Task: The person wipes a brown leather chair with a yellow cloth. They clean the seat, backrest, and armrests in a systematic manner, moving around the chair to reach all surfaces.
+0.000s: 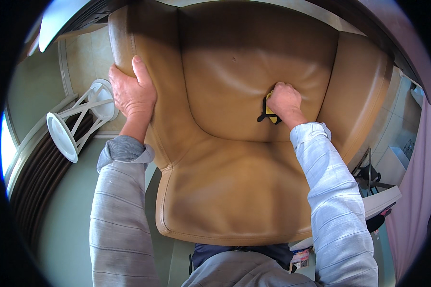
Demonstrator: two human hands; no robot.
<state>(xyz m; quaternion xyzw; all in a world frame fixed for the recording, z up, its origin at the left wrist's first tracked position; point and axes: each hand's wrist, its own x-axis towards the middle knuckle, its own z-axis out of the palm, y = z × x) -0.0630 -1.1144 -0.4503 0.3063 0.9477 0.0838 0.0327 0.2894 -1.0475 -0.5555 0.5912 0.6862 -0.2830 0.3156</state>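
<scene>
A tan leather chair (237, 193) fills the middle of the view, with its seat close to my body and its tall back beyond. My left hand (134, 88) grips the left edge of the chair, thumb on the front face and fingers around the outside. Low on the backrest (251, 64), my right hand (284, 100) is closed over a small yellow-and-black pad or cloth (272, 118). Most of that item is hidden under my fist, so its exact kind is unclear. It appears pressed against the leather. A small dark mark (233, 59) shows higher on the backrest.
Left of the chair, a white stool (63, 136) lies on its side near brown pleated curtain fabric (54, 179). A pink curtain (413, 204) hangs at the right, beside a white panel (382, 201) and a metal frame (370, 172). Pale tiles (88, 53) cover the floor.
</scene>
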